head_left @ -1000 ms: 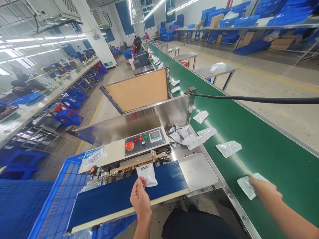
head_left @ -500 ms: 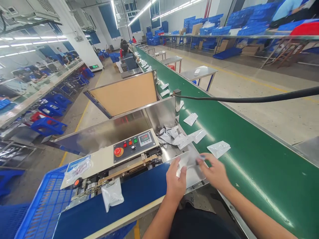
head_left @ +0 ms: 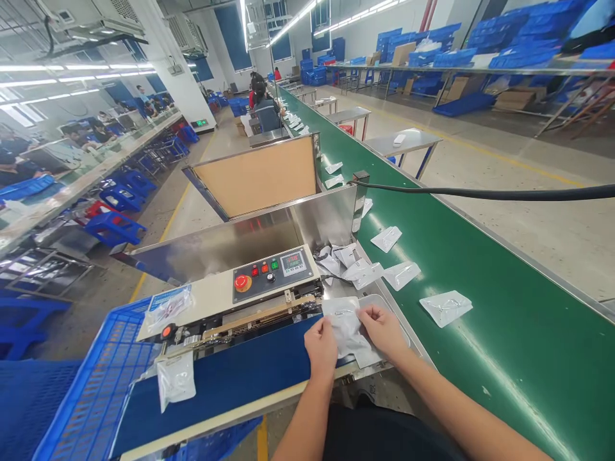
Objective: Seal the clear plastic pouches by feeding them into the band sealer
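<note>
Between my two hands is a white plastic pouch, held at its sides near the top edge. My left hand pinches its left side, over the blue belt of a band sealing machine. My right hand pinches the right side. The pouch's top edge is close to the right end of the sealing band. Another white pouch hangs from the band at the far left of the belt. A pile of similar pouches lies just beyond my hands.
A green conveyor runs along the right, with several pouches spread on it. A blue crate stands at the machine's left end. Across the conveyor stretches a black cable. A seated person is farther up the line.
Both hands have brought the pouch flat and upright toward the sealing band, and both now pinch its edges. The pouch on the blue belt has travelled left along the machine.
</note>
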Available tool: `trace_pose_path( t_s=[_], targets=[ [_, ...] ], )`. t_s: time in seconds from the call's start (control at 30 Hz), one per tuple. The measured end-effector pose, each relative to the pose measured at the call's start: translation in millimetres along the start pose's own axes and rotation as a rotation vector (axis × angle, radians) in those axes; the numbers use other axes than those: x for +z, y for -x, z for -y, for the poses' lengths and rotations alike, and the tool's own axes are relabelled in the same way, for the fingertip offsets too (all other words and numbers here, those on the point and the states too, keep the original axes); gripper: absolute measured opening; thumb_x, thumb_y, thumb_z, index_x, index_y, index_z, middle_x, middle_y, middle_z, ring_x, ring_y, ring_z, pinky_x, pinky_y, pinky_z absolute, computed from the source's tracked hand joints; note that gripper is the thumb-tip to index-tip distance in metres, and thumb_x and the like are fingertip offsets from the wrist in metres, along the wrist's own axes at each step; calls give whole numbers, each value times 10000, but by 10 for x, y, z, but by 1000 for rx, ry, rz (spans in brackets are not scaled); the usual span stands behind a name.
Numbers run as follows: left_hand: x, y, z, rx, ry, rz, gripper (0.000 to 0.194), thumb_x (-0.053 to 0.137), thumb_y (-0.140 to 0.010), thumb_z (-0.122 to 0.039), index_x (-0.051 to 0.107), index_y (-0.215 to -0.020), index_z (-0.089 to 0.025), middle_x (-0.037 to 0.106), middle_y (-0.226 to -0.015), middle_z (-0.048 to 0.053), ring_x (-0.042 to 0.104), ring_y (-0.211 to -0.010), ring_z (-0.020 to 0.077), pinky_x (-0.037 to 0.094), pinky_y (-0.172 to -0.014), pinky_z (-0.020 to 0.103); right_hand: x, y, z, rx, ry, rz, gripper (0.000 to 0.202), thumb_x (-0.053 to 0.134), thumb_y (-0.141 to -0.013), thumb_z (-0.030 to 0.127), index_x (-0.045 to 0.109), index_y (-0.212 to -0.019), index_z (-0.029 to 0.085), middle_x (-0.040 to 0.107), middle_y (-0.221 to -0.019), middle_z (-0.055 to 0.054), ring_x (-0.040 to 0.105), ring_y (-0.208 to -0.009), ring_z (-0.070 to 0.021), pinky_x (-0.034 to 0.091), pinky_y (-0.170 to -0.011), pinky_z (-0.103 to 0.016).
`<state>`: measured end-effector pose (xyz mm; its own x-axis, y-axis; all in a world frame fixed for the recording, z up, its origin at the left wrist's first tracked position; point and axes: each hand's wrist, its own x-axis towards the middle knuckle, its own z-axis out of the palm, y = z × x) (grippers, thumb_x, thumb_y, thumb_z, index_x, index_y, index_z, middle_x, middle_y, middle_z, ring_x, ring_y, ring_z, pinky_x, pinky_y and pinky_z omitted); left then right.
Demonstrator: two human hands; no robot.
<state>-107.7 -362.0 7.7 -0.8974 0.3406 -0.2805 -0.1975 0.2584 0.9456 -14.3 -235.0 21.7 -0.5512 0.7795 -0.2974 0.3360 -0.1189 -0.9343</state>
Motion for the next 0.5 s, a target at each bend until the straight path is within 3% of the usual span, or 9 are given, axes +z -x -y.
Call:
trace_pose_path(
  t_s=[0.07,0.2,0.33,0.5],
  targets=[
    [20,-141,52,-112,110,-59,465,774,-796,-596,825,-788,-134,754,-733,69,631,-655,212,467,-588,277,73,-118,12,71,-18,-29,350,682,-774,532,670,-662,201,644,-554,-27,557,-518,-168,448,-529,-277],
    [-44,-300,87,-161,222,-87,488,825,-719,-600,820,-766,-114,745,-717,79,644,-643,212,484,-589,290,242,-296,2,94,-35,15,300,688,-775,464,637,-627,208,646,-545,-29,583,-507,-165,456,-523,-265],
    [-261,-294,111,-185,261,-139,510,830,-709,-600,837,-838,-106,770,-773,96,682,-682,226,498,-604,297,496,-365,3,113,43,104,274,700,-790,428,646,-631,211,643,-541,-8,609,-505,-159,480,-528,-250],
    [-627,-310,141,-194,298,-203,533,857,-697,-581,846,-933,-104,793,-823,102,720,-737,249,530,-636,311,761,-299,51,87,90,241,264,693,-842,450,769,-782,204,708,-632,-16,659,-568,-178,522,-576,-267]
  ],
)
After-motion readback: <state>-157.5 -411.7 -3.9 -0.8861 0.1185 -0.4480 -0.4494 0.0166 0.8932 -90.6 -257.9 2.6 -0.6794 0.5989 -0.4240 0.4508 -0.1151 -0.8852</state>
